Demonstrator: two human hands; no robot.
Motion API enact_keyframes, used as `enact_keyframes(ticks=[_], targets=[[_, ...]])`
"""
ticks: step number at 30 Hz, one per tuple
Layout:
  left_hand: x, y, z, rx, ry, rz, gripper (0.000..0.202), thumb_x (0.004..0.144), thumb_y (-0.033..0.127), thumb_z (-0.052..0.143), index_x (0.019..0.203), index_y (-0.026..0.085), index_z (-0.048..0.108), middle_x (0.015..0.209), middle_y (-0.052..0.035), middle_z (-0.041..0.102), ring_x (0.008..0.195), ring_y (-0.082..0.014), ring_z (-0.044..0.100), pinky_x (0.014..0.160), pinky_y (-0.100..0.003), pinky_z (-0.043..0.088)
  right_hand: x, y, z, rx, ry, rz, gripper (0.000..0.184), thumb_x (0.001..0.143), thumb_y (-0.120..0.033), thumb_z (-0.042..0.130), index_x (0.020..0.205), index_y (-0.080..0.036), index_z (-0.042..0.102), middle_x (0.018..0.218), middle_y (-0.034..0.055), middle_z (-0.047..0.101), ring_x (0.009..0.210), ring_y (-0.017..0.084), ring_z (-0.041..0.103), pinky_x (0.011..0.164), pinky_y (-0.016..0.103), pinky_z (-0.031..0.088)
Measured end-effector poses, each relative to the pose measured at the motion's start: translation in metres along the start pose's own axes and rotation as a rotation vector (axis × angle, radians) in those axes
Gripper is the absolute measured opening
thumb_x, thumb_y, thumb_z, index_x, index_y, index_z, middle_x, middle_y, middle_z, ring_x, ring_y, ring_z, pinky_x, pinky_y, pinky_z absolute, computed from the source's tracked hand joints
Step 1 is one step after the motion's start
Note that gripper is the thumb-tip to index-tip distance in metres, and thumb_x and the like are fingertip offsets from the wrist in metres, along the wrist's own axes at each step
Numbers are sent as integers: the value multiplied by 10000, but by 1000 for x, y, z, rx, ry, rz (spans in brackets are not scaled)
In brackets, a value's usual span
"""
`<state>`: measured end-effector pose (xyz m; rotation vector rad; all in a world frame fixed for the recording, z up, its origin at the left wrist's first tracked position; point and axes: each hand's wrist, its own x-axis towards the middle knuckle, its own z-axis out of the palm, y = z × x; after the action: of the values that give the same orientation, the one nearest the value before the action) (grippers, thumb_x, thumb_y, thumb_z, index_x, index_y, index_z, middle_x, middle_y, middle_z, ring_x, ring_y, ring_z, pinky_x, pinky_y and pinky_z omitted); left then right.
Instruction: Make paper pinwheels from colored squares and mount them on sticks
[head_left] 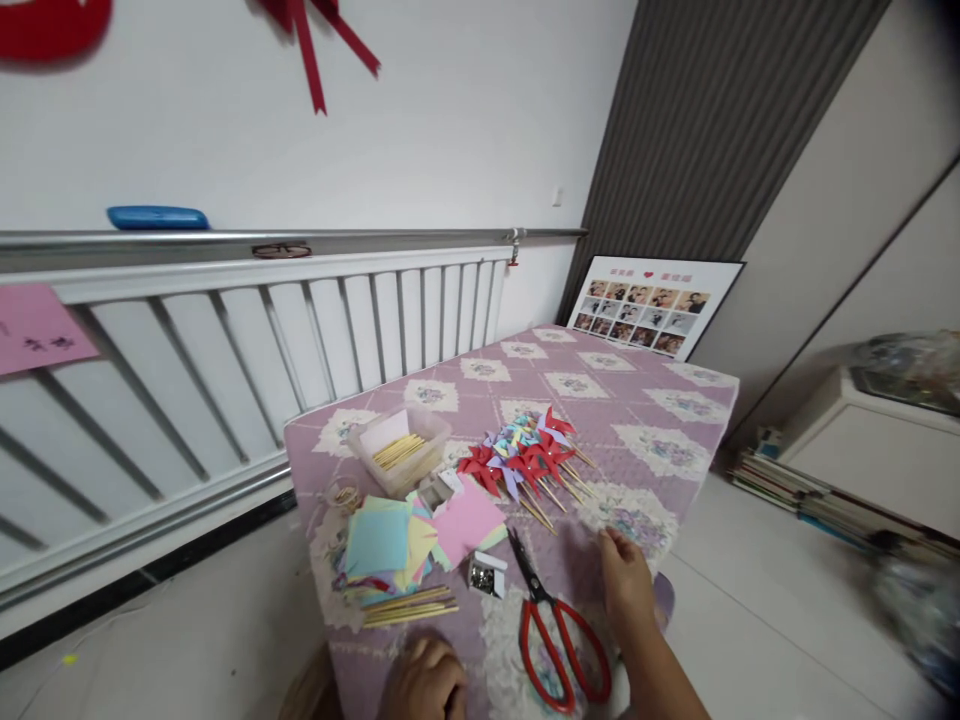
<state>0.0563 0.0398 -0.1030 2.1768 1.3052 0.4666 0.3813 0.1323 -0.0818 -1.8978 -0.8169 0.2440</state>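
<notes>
My left grip [426, 682] lies lowest, at the near edge of the tabletop [600, 405], its fingers curled inward; I cannot tell whether anything is inside it. My right grip [627, 575] hovers or rests over the right side, fingers bent with the tips together, and I cannot tell whether they pinch something. Between my two grips lie red-handled scissors [537, 592], nearest to my right one, blades pointing away from me. Just beyond my left grip is a bundle of loose sticks [411, 606], and near the scissors' blades a small white box [493, 562] stands open, holding shiny metal bits [483, 578] too small to make out. Behind the sticks, blue, yellow and pink paper pieces [377, 537] are piled up, a pink sheet [466, 522] overlapping others on the right. Left of that pile sits a little clear container [332, 492] with small tan pieces inside. Farther back, a translucent tub [421, 468] holds more thin sticks [398, 452] and a white sheet [382, 431] leaning at its back. To its right, finished pinwheels [529, 462], red, lilac and pale blue, lie heaped with their stems toward me. Past the tabletop are a white radiator [405, 320] and a leaning photo board [581, 318].
</notes>
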Motion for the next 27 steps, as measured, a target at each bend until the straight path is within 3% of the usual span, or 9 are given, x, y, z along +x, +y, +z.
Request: enact_keyframes(ticks=[4, 9, 12, 15, 18, 22, 24, 27], targets=[[-3, 4, -1, -37, 150, -5, 265, 675, 12, 522, 798, 203, 658, 887, -43, 661, 902, -203, 546, 794, -346, 394, -68, -22, -5, 49, -122, -38, 522, 774, -482, 458, 1136, -129, 586, 1183, 164, 652, 1088, 295, 603, 949, 414, 451], [-10, 13, -12, -86, 211, 8, 198, 713, 44, 531, 773, 201, 636, 859, -37, 644, 883, -194, 529, 786, -333, 381, -178, -26, 11, 138, -431, -186, 350, 808, -423, 491, 1015, -175, 623, 1025, 126, 720, 968, 272, 672, 845, 379, 535], [-13, 12, -12, -109, 251, 7, 176, 736, 55, 521, 740, 198, 621, 827, -36, 631, 849, -188, 539, 774, -329, 389, -218, -19, 18, 62, -446, -395, 271, 840, -348, 475, 964, -186, 653, 980, 124, 735, 933, 279, 683, 834, 425, 546], [-16, 7, -9, -215, 305, 29, 202, 736, 30, 494, 738, 196, 610, 800, -30, 619, 804, -166, 554, 741, -295, 413, -231, -17, 18, -52, -448, -639, 222, 866, -290, 471, 940, -204, 662, 959, 106, 737, 906, 269, 685, 817, 445, 551], [-17, -3, -18, -298, 399, 57, 232, 703, -2, 475, 744, 191, 598, 768, -24, 607, 766, -151, 565, 705, -264, 438, -231, -21, 16, -137, -430, -759, 190, 878, -247, 476, 947, -210, 648, 940, 91, 731, 882, 260, 683, 787, 440, 557], [-5, -29, -64, -125, 512, 4, 200, 793, 72, 460, 803, 196, 616, 868, -49, 647, 884, -179, 580, 830, -316, 454, -231, -27, 17, -211, -422, -820, 153, 872, -225, 499, 932, -221, 640, 946, 82, 720, 892, 263, 669, 795, 446, 543], [6, -45, -91, 71, 492, -90, 186, 829, 126, 467, 884, 183, 636, 952, -70, 659, 960, -195, 573, 919, -343, 429, -232, -27, 19, -226, -423, -827, 148, 873, -215, 499, 921, -217, 639, 941, 84, 717, 890, 261, 665, 792, 442, 540], [24, -66, -118, 143, 449, -118, 299, 804, 184, 539, 1088, 141, 621, 1171, -127, 611, 1137, -247, 505, 1033, -394, 349, -232, -26, 19, -242, -425, -832, 142, 871, -213, 506, 917, -213, 640, 946, 89, 714, 901, 266, 660, 795, 447, 537]])
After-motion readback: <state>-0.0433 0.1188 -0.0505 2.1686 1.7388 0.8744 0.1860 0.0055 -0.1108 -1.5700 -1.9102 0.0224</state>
